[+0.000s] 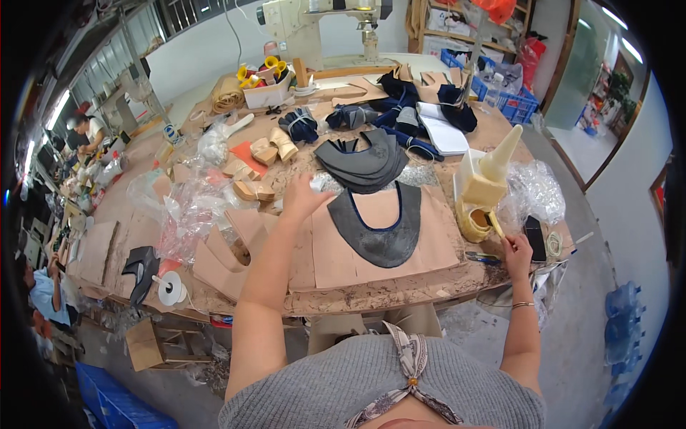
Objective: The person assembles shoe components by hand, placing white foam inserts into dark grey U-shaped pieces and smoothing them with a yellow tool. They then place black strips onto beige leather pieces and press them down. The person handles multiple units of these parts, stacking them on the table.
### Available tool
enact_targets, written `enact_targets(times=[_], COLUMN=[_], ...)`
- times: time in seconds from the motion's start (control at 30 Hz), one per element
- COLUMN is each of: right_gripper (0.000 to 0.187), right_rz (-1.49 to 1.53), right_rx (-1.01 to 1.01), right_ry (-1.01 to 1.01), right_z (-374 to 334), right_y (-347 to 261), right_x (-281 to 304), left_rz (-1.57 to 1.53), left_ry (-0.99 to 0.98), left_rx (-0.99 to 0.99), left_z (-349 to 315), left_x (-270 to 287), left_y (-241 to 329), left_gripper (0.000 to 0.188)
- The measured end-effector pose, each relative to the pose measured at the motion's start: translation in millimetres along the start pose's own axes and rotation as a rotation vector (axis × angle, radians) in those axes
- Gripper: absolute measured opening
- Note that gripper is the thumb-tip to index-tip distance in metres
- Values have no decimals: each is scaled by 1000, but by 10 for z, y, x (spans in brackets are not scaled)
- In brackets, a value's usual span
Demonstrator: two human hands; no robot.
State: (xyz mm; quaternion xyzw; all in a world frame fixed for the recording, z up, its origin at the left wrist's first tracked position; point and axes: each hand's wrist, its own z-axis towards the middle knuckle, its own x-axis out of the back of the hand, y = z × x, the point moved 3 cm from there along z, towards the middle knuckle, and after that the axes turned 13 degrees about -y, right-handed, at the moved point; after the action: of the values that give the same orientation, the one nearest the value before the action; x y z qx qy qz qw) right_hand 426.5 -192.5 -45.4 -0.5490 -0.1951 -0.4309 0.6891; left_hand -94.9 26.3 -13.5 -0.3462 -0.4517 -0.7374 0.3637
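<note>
A dark grey U-shaped piece (376, 247) with a navy-edged inner curve lies flat on a tan sheet (321, 264) in front of me. My left hand (304, 198) rests by the sheet's upper left corner, thumb and fingers apart, beside a small whitish patch. More dark grey curved pieces (357, 168) are fanned in a stack just beyond. On the right, my right hand (517, 255) is closed on the handle of a brush (494, 225). The brush's far end reaches the mouth of a yellowish glue pot (471, 227), which hides its tip.
Right of the pot lie a black phone (534, 239), clear plastic (537, 193) and pens (484, 258). Crumpled plastic bags (193, 214), tan pieces and a white spool (170, 289) occupy the left. Tied navy bundles (299, 125), an open notebook (441, 129) and a sewing machine (300, 28) stand farther back.
</note>
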Motion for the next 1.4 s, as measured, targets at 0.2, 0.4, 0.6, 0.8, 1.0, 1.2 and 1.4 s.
enact_targets(times=[0.2,0.4,0.6,0.8,1.0,1.2,1.4], right_gripper=[32,39,35,16,13,11,18], right_rz=[-109,25,-290,294,799,545,995], right_rx=[206,29,185,192,532,710,194], right_ry=[116,-62,206,131,-441,-347,-845], right_z=[-61,-79,-74,-150,-2,72,150], right_y=[-70,35,-180,-1243,-2712,-2841,-2783], right_x=[-231,-186,-169,-237,-639,-729,-1049], left_rz=[-147,-1066,-1585,-586,-261,-307,-48], left_ry=[7,141,92,320,370,248,177], left_rx=[135,309,304,-153,-534,-453,-633], left_z=[-178,-415,-696,-1052,-1346,-1360,-1322], left_x=[59,543,559,574,702,746,848], left_y=[-331,-3,360,1037,1497,1447,1604], left_gripper=[26,15,18,16,28,29,23])
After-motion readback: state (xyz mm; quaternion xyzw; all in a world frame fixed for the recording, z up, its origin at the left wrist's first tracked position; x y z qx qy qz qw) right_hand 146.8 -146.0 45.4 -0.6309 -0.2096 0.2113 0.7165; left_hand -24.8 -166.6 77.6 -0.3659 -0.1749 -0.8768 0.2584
